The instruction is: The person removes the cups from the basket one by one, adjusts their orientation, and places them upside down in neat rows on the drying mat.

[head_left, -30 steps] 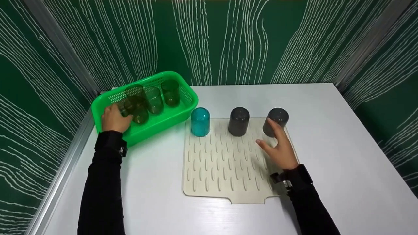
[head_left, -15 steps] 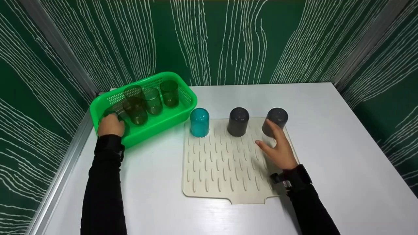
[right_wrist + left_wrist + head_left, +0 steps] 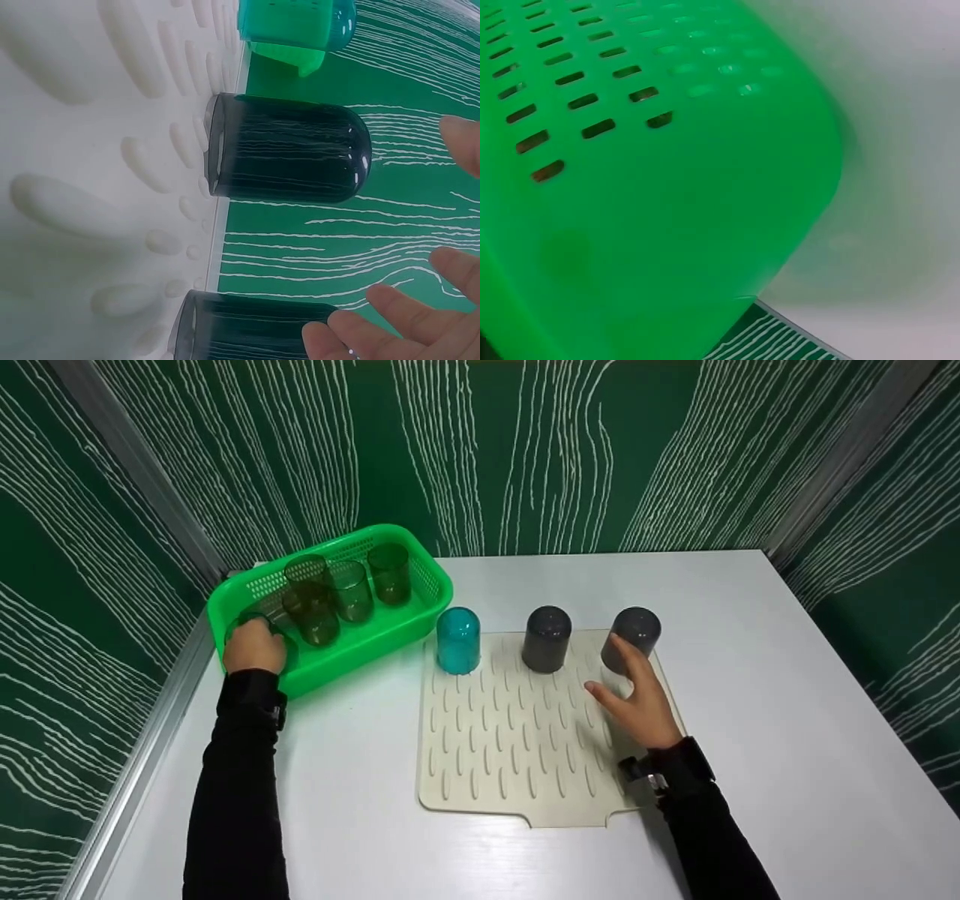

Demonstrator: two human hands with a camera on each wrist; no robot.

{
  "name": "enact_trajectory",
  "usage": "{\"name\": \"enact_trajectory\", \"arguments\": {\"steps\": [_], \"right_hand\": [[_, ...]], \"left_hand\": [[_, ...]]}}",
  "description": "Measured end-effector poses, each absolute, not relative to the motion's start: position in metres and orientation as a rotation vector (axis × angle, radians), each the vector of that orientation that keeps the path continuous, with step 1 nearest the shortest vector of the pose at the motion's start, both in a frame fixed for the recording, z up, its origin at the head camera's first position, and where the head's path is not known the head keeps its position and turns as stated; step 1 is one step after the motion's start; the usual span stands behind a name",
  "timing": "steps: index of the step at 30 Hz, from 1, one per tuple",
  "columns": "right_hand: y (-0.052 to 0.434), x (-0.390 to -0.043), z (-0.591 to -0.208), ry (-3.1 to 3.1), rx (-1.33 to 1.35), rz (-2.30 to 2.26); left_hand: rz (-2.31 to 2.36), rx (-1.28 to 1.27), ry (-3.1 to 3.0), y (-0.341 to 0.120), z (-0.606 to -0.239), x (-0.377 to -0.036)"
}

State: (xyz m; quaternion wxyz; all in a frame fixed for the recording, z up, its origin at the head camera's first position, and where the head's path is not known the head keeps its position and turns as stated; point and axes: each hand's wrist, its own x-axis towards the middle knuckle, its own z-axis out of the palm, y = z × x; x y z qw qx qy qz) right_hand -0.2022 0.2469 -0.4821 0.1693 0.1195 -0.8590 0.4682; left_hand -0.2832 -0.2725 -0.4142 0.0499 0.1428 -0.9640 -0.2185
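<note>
My left hand (image 3: 255, 649) reaches down into the left end of the green basket (image 3: 360, 656), its curled fingers around a dark see-through tumbler (image 3: 289, 649); the fingertips are hidden. Several more tinted tumblers (image 3: 352, 592) stand beside it in the basket. Over the beige drying mat (image 3: 502, 750), my right hand (image 3: 637, 697) hovers with fingers spread, fingertips right at the right-hand grey tumbler (image 3: 634, 630). That one, a middle grey tumbler (image 3: 547, 639) and a blue tumbler (image 3: 458, 641) stand upside down in a row along the mat's far edge.
The mat lies on a white table (image 3: 787, 697), its tab toward the front. Green walls (image 3: 675, 457) with white wavy lines enclose the table at the back and sides. The basket's slotted side (image 3: 667, 187) fills most of the left wrist view.
My left hand has moved slightly left and deeper into the basket, closing around the leftmost tumbler, which has shifted with it. The right hand and the tumblers on the mat have stayed put.
</note>
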Motion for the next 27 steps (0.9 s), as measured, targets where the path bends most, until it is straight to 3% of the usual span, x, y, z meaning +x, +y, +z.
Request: {"name": "enact_trajectory", "arguments": {"steps": [11,27], "right_hand": [[0.246,-0.199,-0.482,-2.453,0.327,1.351],[0.237,-0.198,-0.473,-2.414,0.369,1.348]], "left_hand": [[-0.612,0.325,-2.707,-0.251,-0.387,-0.268],[-1.112,-0.195,-2.347,-0.178,-0.360,-0.222]]}}
